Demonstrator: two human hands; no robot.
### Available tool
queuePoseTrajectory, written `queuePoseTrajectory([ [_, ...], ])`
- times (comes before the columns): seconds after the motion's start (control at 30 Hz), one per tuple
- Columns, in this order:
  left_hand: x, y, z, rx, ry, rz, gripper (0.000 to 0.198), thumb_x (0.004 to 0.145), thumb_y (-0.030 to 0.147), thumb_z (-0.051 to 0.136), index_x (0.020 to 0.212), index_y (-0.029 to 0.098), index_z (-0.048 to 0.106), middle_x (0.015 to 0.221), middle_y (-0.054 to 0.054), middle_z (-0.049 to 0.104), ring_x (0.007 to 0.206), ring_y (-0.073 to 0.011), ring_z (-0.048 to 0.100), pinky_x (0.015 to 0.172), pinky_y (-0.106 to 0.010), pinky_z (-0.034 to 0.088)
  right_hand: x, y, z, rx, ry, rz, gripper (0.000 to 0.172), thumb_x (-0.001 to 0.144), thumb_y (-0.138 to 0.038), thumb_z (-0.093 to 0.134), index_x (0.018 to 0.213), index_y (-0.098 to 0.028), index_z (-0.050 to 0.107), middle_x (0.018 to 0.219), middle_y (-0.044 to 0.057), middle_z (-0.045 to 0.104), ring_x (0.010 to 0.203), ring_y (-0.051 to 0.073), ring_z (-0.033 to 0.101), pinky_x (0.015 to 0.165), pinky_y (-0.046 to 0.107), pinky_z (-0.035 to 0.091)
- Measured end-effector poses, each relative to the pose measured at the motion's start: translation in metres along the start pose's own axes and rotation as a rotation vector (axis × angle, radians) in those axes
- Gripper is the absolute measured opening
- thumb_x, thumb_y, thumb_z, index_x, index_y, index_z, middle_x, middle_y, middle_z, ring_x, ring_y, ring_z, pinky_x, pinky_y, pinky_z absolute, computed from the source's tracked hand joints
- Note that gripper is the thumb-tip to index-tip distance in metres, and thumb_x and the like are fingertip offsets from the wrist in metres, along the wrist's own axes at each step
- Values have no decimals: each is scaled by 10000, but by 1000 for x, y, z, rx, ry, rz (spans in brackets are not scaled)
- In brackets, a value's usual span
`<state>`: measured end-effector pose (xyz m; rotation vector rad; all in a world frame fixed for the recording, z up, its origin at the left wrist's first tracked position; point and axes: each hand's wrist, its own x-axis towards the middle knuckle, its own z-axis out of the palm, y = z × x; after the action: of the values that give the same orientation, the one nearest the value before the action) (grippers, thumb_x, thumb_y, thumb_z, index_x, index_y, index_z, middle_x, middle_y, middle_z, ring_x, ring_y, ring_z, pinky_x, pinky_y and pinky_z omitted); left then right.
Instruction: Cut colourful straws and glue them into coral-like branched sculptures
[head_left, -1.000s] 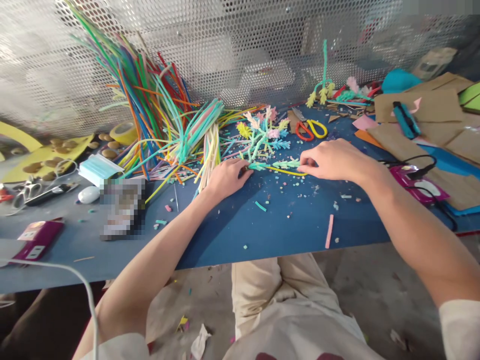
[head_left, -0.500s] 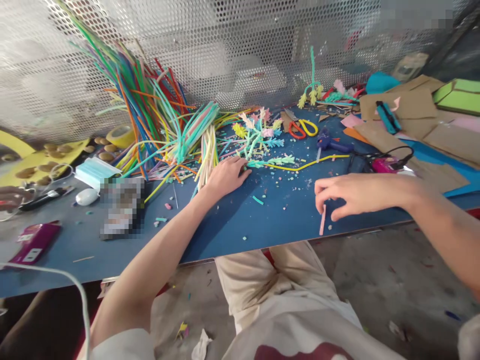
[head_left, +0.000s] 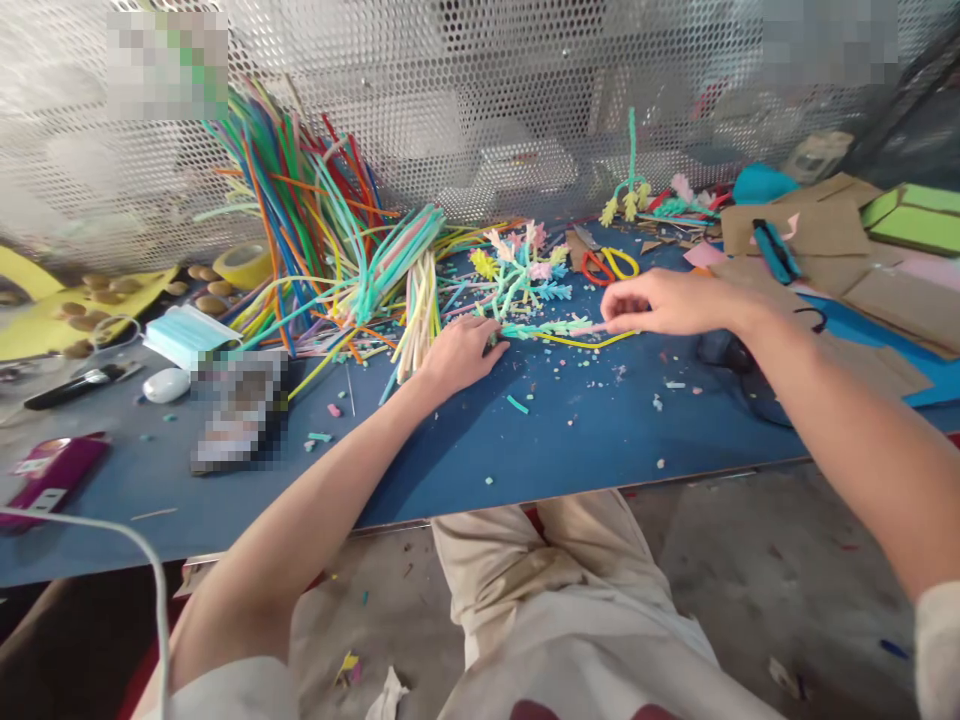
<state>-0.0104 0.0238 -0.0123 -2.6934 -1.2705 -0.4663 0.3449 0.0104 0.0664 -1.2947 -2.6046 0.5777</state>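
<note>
My left hand (head_left: 466, 355) rests on the blue table, its thumb and forefinger closed at the near end of a mint-green fuzzy pipe-cleaner sprig (head_left: 551, 327). A short pink strip (head_left: 596, 328) is pinched in my right hand (head_left: 660, 303), its tip at the sprig's right end. Whether the two touch is too small to tell. Just below the sprig lies a bent yellow pipe cleaner (head_left: 589, 342). Behind it stands a cluster of pastel pipe-cleaner flowers (head_left: 529, 265). My right hand and wrist hide the glue gun.
Bundles of coloured pipe cleaners (head_left: 397, 255) lie left of the flowers. Scissors (head_left: 616, 262) lie behind my right hand; cardboard pieces (head_left: 795, 230) are at the right. A face mask (head_left: 187, 335), a white mouse (head_left: 166, 385) and a purple box (head_left: 64, 475) sit left. Scraps dot the table.
My right hand has carried the pink strip from near the table's front edge up and left to the sprig. My left hand has stayed. Another person's hand has left the far left.
</note>
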Motion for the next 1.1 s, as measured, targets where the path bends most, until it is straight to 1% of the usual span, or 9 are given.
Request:
queuePoseTrajectory([
  [0.13, -1, 2, -2, 24, -6, -12, 314, 1032, 398, 581, 1161, 145, 716, 1086, -139, 749, 1068, -305, 696, 976, -429, 552, 36, 4, 0, -365, 433, 154, 218, 1012, -341, 634, 1044, -144, 722, 1087, 161, 737, 965, 234, 644, 751, 336, 404],
  [0.2, -1, 3, -5, 47, -30, -1, 329, 1042, 402, 564, 1168, 137, 712, 1076, -138, 746, 1064, -304, 693, 993, -430, 542, 44, -5, 2, -428, 522, 165, 201, 998, -314, 635, 1037, -139, 725, 1169, 178, 722, 1033, 262, 640, 769, 339, 409],
  [0.27, -1, 3, -7, 64, -54, 3, 332, 1048, 406, 551, 1159, 136, 710, 1043, -134, 740, 1047, -301, 691, 983, -427, 539, 47, -19, 7, -394, 470, 119, 182, 982, -333, 644, 1010, -178, 735, 1061, 105, 756, 915, 223, 662, 729, 317, 409],
  [0.37, -1, 3, -8, 60, -64, -14, 308, 1047, 405, 554, 1132, 153, 708, 1011, -125, 732, 1024, -292, 686, 956, -419, 535, 43, -49, 26, -266, 204, -87, 191, 982, -372, 644, 949, -223, 758, 887, 23, 773, 767, 185, 667, 693, 304, 408],
  [0.47, -2, 1, -7, 39, -53, -15, 279, 1042, 396, 568, 1106, 162, 705, 994, -114, 724, 1006, -280, 682, 936, -406, 532, 37, -79, 59, -138, -33, -426, 250, 1017, -445, 626, 1066, -236, 753, 1021, 22, 790, 861, 182, 709, 748, 301, 452],
  [0.57, -2, 0, -6, 15, -28, 0, 248, 1028, 382, 601, 1083, 162, 702, 972, -101, 712, 997, -271, 680, 937, -397, 530, 35, -94, 93, -281, 53, -539, 417, 1021, -500, 630, 1267, -167, 688, 1201, 113, 755, 1013, 247, 711, 767, 327, 477],
  [0.7, -2, 0, -10, -35, 67, 26, 246, 1020, 378, 630, 1111, 160, 697, 1000, -99, 706, 1003, -255, 677, 939, -381, 529, 42, -82, 114, -297, 67, -562, 219, 1082, -244, 521, 1194, -169, 694, 1152, 87, 741, 1044, 220, 703, 788, 309, 493],
  [0.9, -1, 0, -16, -76, 101, 198, 268, 1056, 360, 558, 1151, 146, 688, 1029, -114, 708, 1001, -245, 673, 940, -384, 533, 41, -63, 107, -171, 92, -627, 241, 1044, -86, 489, 1108, -168, 707, 1069, 77, 722, 956, 188, 685, 812, 296, 515],
  [1.1, -6, 5, -18, -85, -84, 245, 257, 1049, 364, 547, 1161, 199, 709, 1034, -74, 730, 887, -200, 705, 741, -297, 513, 31, -72, 93, -108, 407, -723, 244, 1066, -131, 444, 1141, -174, 672, 1089, 100, 674, 917, 182, 651, 838, 313, 538],
])
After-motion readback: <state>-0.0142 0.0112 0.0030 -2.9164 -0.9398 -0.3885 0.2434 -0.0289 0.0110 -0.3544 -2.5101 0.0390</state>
